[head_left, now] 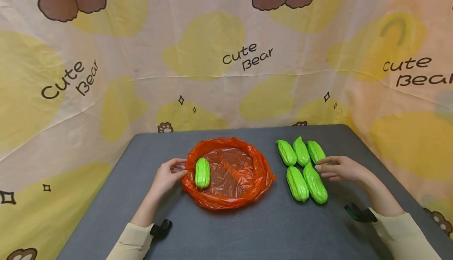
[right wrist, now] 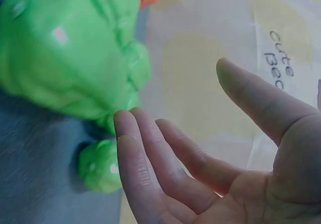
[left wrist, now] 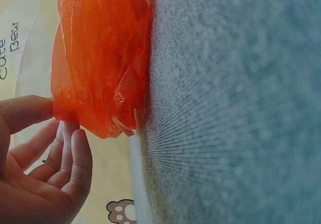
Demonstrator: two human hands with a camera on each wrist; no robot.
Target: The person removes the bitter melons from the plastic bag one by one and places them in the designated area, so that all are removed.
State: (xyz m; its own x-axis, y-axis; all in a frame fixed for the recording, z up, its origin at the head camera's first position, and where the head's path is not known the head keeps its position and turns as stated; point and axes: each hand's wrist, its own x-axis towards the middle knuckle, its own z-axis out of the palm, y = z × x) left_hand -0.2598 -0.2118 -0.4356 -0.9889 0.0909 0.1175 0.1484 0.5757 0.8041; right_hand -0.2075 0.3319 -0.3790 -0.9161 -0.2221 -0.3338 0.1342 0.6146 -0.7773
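A red-orange plastic bag (head_left: 263,173) lies spread on the table with its mouth rolled open. Inside it, toward the left wall, is one bright green, ridged, elongated vegetable (head_left: 202,173). My left hand (head_left: 169,175) pinches the bag's left rim between thumb and fingers; the left wrist view shows the film (left wrist: 100,58) at the fingertips. Several more green vegetables (head_left: 298,183) lie in two rows to the right of the bag. Beside them my right hand (head_left: 340,169) hovers, fingers extended and thumb apart in the right wrist view, holding nothing. Its fingertips overlap the nearest green vegetables.
The grey table (head_left: 240,232) has its far edge against a printed fabric backdrop (head_left: 212,87), which also hangs along both sides. A dark strap device (head_left: 161,229) sits on the left wrist, and another (head_left: 360,213) on the right.
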